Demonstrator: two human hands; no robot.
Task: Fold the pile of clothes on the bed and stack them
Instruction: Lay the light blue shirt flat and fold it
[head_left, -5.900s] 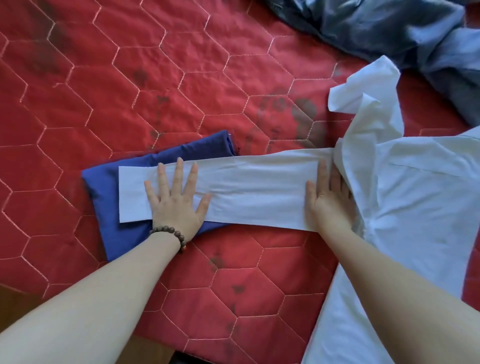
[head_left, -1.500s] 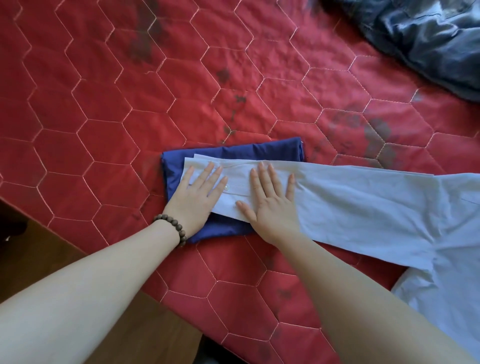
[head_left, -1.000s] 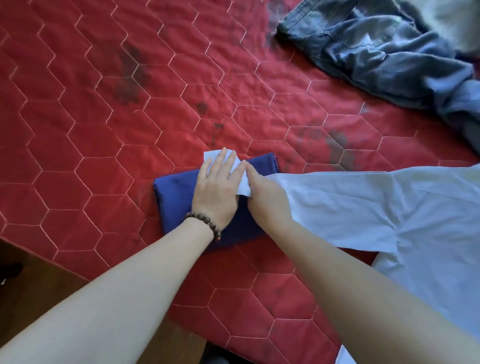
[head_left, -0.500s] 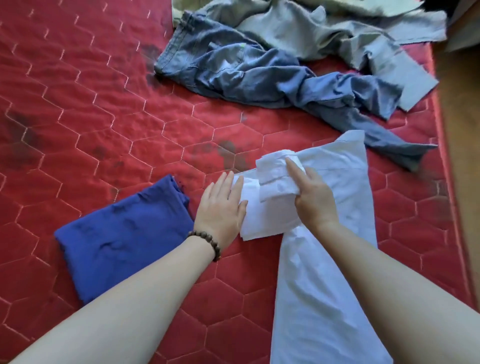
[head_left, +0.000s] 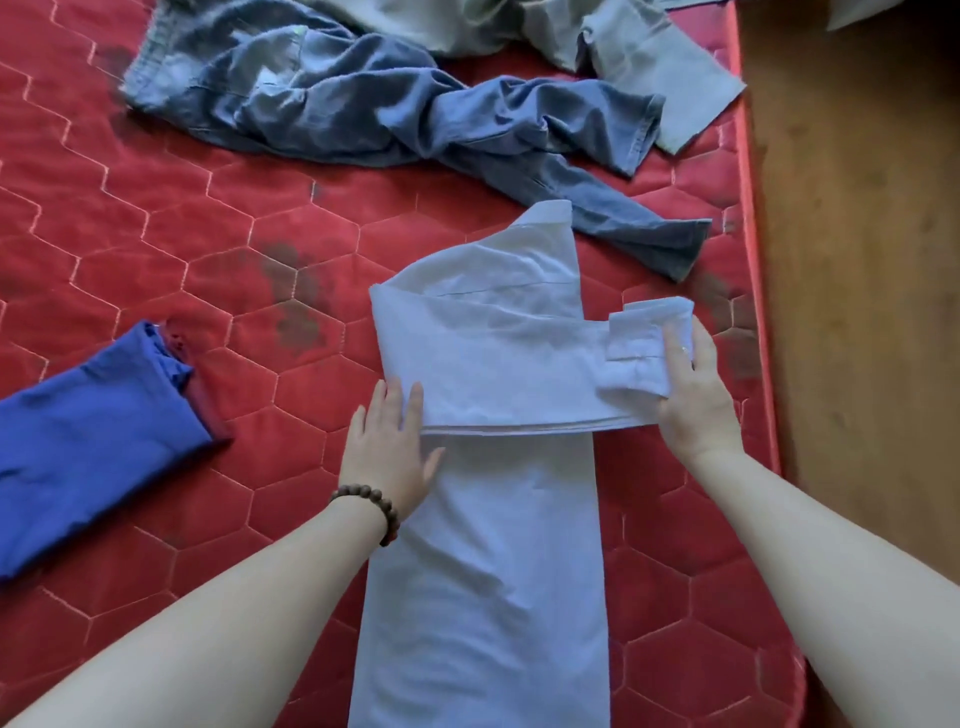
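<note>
A pale blue shirt lies as a long narrow strip down the middle of the red quilted bed. Its sleeve is folded across the body from left to right. My right hand grips the sleeve's cuff at the shirt's right edge. My left hand lies flat on the shirt's left edge, its fingers pressing on the fold. A folded dark blue garment sits at the left, apart from both hands.
Crumpled blue jeans and a pale grey-green garment lie unfolded at the far side of the bed. The bed's right edge borders a brown wooden floor.
The white shirt has been pulled off the dark blue garment and turned lengthwise. My right hand carried the sleeve across to the right; my left hand now presses the left edge.
</note>
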